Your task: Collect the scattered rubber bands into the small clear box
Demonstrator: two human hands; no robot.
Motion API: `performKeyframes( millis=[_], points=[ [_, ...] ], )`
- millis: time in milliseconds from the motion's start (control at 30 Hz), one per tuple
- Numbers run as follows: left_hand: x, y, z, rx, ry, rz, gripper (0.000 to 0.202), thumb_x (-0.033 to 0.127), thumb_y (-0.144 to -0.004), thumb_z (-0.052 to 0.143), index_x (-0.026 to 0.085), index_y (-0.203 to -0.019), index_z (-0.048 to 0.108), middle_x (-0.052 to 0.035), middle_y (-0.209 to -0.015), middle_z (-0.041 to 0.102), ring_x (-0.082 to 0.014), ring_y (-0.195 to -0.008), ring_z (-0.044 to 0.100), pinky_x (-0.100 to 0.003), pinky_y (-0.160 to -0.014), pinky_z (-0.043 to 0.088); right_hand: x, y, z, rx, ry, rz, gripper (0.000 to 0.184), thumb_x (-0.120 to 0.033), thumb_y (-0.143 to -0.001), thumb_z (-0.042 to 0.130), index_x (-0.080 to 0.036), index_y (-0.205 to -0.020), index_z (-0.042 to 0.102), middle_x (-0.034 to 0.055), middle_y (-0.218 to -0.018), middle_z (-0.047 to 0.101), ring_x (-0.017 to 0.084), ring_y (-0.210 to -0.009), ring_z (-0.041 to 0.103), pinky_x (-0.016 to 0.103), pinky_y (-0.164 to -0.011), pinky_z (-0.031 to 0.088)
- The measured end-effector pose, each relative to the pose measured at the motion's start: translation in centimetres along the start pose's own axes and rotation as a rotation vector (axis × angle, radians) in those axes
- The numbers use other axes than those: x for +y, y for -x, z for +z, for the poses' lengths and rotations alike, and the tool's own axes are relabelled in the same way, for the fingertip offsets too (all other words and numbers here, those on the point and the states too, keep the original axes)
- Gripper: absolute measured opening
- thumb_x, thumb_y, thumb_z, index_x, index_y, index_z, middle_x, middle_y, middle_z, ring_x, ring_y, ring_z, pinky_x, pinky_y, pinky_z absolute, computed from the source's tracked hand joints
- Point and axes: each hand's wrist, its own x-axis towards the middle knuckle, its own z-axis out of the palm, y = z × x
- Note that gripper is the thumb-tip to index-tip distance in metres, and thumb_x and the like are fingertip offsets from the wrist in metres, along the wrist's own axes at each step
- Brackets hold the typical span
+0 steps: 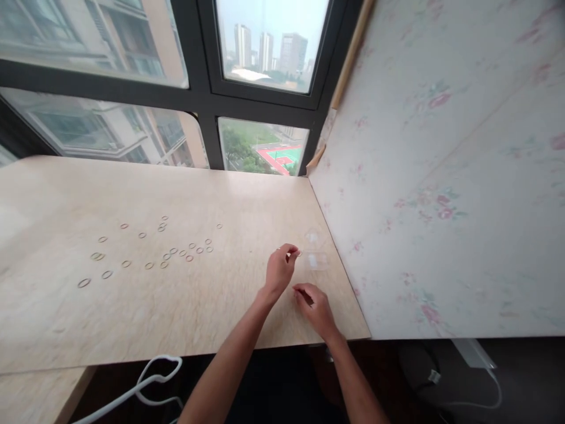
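My left hand (281, 270) is closed in a pinch on a small thin ring (299, 254), held at the left side of a clear plastic box (316, 261). That box stands open, its transparent lid (315, 238) tilted back on the far side. Nearer to me, my right hand (314, 306) hovers low over the tabletop with thumb and fingertips together; what they hold, if anything, is too small to make out. Farther left, several thin rings, such as a dark one (83, 283) and a reddish one (189, 258), lie scattered, a few overlapping.
The pale marbled tabletop (212, 306) runs up to a dark-framed window (260, 101). Close on the right rises a wall with floral paper (424, 194). A white cable (152, 380) loops below the front edge, and another (497, 388) hangs at the lower right.
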Motion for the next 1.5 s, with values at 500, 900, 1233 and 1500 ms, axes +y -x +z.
performKeyframes(
  millis=[500, 900, 1233, 1500],
  points=[
    [0.6, -2.2, 2.1, -0.064, -0.417, 0.035, 0.026, 0.029, -0.096, 0.040, 0.019, -0.098, 0.064, -0.0045, -0.093, 0.067, -0.0159, -0.080, 0.059, -0.026, -0.072, 0.040, -0.4, -0.2, -0.6, -0.008, -0.058, 0.013, 0.018, -0.020, -0.087, 0.049, -0.020, -0.094, 0.066, 0.0061, -0.091, 0.068, 0.020, -0.088, 0.062, 0.034, -0.081, 0.048],
    [-6.0, -0.3, -5.8, -0.015, -0.270, -0.058, 0.024, 0.027, -0.091, 0.044, 0.017, -0.088, 0.066, -0.0041, -0.083, 0.067, -0.0141, -0.069, 0.057, -0.026, -0.069, 0.041, -3.4, -2.4, 2.2, 0.113, -0.315, 0.256, 0.029, -0.042, -0.085, 0.057, -0.016, -0.094, 0.065, 0.0058, -0.076, 0.066, 0.018, -0.068, 0.063, 0.030, -0.063, 0.053],
    [-6.6, 0.5, -7.6, -0.062, -0.169, -0.099, 0.027, 0.022, -0.087, 0.041, 0.013, -0.091, 0.066, -0.0131, -0.086, 0.068, -0.0220, -0.074, 0.063, -0.031, -0.067, 0.045, -13.1, -17.0, 7.9, -0.430, -0.149, -0.116, 0.028, -0.040, -0.086, 0.056, -0.015, -0.095, 0.066, 0.0042, -0.079, 0.065, 0.014, -0.070, 0.061, 0.025, -0.063, 0.050],
    [-7.3, 0.0, -8.1, -0.076, -0.089, -0.149, 0.027, 0.024, -0.086, 0.043, 0.012, -0.082, 0.066, -0.0142, -0.084, 0.069, -0.0245, -0.076, 0.063, -0.033, -0.070, 0.046, -17.0, -23.4, 18.3, -0.877, 0.407, -0.285, 0.025, -0.026, -0.087, 0.047, -0.016, -0.105, 0.063, -0.0017, -0.065, 0.065, 0.009, -0.054, 0.056, 0.020, -0.055, 0.042]
  ],
)
